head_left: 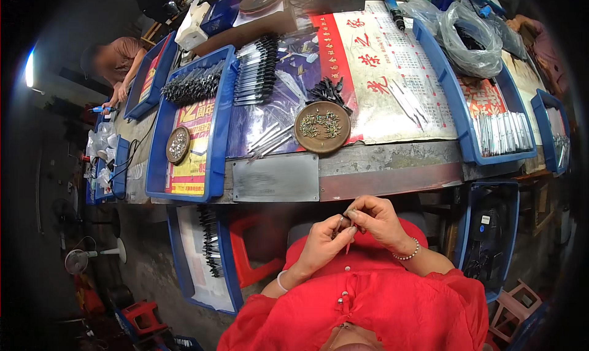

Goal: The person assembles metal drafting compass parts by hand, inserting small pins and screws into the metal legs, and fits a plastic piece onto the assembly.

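Note:
Close in front of my red top, my left hand (324,243) and my right hand (380,224) meet with fingertips pinched together. Whatever lies between their fingers is too small and too covered to name. Both hands are just off the near edge of the workbench (392,161). Beyond them on the bench stands a round brown dish (323,148) of small brass-coloured metal parts. Behind the dish is a heap of black plastic pieces (329,92). Thin silver strips (269,143) lie to its left, and a flat grey metal plate (276,179) is at the bench edge.
A blue tray (222,133) at left holds dark pieces and a small dish (178,145). Rows of black-and-silver pieces (254,72) lie beside it. Another blue tray (453,105) at right holds silver pieces. A blue electric screwdriver (394,12) is farther back. Co-workers sit beyond.

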The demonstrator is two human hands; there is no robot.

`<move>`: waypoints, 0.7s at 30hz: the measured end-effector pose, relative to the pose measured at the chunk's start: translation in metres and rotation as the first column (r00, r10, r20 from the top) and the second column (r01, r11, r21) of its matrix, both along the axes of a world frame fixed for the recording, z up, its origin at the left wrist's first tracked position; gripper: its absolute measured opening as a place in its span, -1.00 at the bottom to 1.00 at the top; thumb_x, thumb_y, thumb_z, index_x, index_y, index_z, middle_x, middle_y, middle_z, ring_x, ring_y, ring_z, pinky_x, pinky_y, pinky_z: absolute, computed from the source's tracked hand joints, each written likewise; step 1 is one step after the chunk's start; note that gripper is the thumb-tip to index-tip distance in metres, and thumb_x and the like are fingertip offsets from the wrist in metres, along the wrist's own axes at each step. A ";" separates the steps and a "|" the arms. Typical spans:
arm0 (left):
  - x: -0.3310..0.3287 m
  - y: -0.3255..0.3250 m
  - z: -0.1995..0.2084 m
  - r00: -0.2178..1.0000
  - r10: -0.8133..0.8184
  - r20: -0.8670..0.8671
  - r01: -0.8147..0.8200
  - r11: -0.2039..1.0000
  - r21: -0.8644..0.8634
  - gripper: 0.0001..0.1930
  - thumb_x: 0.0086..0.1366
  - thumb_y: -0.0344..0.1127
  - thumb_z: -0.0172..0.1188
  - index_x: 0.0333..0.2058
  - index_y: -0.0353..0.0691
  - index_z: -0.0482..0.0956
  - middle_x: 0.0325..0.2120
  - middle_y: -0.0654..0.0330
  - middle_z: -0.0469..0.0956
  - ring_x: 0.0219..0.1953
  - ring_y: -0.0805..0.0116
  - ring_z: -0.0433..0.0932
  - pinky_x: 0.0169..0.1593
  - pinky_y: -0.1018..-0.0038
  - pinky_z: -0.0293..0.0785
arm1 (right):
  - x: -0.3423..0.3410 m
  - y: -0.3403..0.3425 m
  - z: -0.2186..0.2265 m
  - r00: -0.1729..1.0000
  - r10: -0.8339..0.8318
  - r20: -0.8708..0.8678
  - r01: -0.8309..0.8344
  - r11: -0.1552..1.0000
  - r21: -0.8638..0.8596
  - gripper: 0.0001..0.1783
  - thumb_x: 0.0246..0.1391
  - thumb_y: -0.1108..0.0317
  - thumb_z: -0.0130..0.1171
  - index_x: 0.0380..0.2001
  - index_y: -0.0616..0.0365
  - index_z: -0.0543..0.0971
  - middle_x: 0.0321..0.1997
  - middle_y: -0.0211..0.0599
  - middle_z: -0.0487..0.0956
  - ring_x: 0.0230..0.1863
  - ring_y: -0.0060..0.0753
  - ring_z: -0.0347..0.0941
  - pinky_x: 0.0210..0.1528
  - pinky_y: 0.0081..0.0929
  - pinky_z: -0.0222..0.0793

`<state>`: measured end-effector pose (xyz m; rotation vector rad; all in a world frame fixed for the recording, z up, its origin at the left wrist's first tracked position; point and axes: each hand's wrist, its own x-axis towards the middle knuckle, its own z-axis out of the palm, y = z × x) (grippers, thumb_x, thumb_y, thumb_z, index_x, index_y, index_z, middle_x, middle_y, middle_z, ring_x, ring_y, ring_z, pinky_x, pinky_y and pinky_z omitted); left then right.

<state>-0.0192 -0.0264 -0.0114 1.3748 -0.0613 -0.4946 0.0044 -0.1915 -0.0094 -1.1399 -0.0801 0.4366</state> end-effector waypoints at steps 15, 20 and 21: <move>0.002 0.006 -0.002 0.998 -0.065 -0.001 0.065 0.991 0.119 -0.94 0.23 -0.46 0.08 -0.37 -0.33 0.46 -0.50 0.32 0.47 -0.45 0.63 0.43 -0.38 0.66 0.38 | 0.003 0.001 0.002 1.000 0.003 0.013 -0.003 1.000 -0.002 -0.85 0.15 0.39 0.04 -0.38 0.28 0.49 -0.46 -0.43 0.48 -0.44 -0.71 0.35 -0.42 -0.71 0.29; 0.003 0.006 -0.001 0.997 -0.074 -0.017 0.076 0.989 0.129 -0.94 0.23 -0.46 0.08 -0.37 -0.34 0.46 -0.50 0.32 0.47 -0.46 0.64 0.43 -0.38 0.67 0.38 | 0.002 0.001 -0.003 1.000 0.003 0.001 -0.003 1.000 0.024 -0.86 0.14 0.40 0.04 -0.37 0.28 0.49 -0.45 -0.43 0.48 -0.43 -0.70 0.36 -0.39 -0.70 0.30; 0.003 0.006 -0.001 0.997 -0.079 -0.011 0.079 0.987 0.136 -0.94 0.23 -0.46 0.08 -0.36 -0.34 0.46 -0.50 0.32 0.47 -0.46 0.64 0.43 -0.39 0.67 0.38 | 0.002 0.001 -0.003 1.000 0.002 0.000 -0.002 0.999 0.035 -0.86 0.14 0.41 0.04 -0.37 0.28 0.49 -0.45 -0.43 0.48 -0.43 -0.70 0.36 -0.39 -0.70 0.30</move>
